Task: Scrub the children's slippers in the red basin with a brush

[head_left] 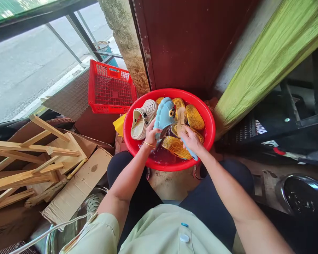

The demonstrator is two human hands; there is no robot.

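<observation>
L fingers (157, 131) gripped blue clog (164, 115) over red basin (210, 127), prob. so it drained there; R fingers (185, 131) clasped brush (181, 116) by hdl.

Over the near rim of the red basin (169, 167), between the person's knees (238, 176), I see a way in, down to a patch of open water (159, 157) at the near left. The white clog (144, 120) blocks the left side; the blue clog (164, 114) and brush (181, 118), both held, crowd the middle. Yellow slippers (194, 117) fill much of the right and far side. Beyond, the dark red door (190, 46) closes off the back, the red crate (113, 88) the far left, the green cloth (270, 67) the right.
</observation>
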